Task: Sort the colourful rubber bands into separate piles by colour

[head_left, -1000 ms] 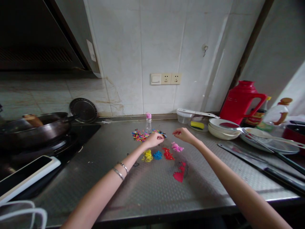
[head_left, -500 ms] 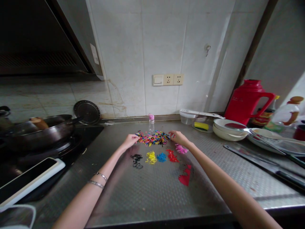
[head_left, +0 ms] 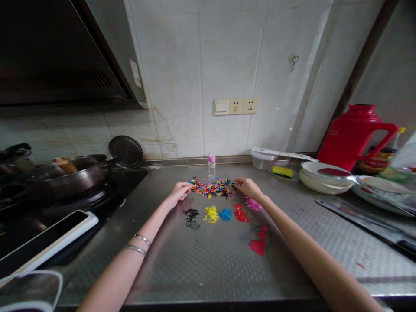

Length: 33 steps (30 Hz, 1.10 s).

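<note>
A heap of small mixed-colour rubber bands [head_left: 212, 189] lies on the metal counter. At its left edge, my left hand [head_left: 180, 191] has thumb and fingertips pinched together; whatever they hold is too small to name. My right hand [head_left: 247, 188] touches the heap's right edge with curled, closed fingers, and their grip is partly hidden. Nearer to me lie sorted bunches: black bands [head_left: 191, 218], yellow bands [head_left: 211, 214], blue bands [head_left: 225, 214], red bands [head_left: 241, 212] and pink bands [head_left: 253, 203], the last beside my right wrist. A clear bottle with a pink cap [head_left: 211, 167] stands behind the heap.
Torn red pieces [head_left: 259, 242] lie near my right forearm. To the right are a knife [head_left: 360, 221], white bowls [head_left: 321, 184], a yellow sponge [head_left: 282, 172], a plastic tub [head_left: 262, 160] and a red thermos [head_left: 352, 138]. A pan [head_left: 78, 173] and a white-edged device [head_left: 55, 242] occupy the left.
The camera has turned slightly left, so the whole scene sits further right. Both hands stay at the heap's two edges, with only small finger movements.
</note>
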Motion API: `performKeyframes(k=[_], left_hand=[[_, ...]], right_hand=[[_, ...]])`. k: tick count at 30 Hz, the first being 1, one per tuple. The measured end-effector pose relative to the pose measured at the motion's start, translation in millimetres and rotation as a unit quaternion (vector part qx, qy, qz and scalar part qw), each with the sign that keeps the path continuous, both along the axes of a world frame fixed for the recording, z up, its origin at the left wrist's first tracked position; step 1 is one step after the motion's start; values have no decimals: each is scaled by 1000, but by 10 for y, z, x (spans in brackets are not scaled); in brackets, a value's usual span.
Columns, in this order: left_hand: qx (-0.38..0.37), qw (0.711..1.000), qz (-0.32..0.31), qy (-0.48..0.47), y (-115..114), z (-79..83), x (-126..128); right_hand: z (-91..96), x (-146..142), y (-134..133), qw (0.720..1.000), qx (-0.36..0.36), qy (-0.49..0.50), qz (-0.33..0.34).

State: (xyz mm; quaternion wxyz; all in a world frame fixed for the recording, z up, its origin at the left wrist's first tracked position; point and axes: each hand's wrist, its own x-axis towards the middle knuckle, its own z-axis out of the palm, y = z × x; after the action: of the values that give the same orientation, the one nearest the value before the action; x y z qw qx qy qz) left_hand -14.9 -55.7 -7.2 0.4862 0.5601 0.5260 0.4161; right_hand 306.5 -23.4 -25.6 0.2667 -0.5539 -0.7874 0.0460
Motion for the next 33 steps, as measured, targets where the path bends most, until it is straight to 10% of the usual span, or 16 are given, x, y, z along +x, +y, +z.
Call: performKeyframes(k=[8,21,33], left_hand=[[-5,1000,10,20,22,-33,-29],[9,998,8,55,-24,-30,22],[31,995,11,95,-27,-62,31]], right_hand=[[187,82,-53,995,11,84,49],[493,383,-228,957,-284,-13,61],[339,50,-213,996,-61,-41,51]])
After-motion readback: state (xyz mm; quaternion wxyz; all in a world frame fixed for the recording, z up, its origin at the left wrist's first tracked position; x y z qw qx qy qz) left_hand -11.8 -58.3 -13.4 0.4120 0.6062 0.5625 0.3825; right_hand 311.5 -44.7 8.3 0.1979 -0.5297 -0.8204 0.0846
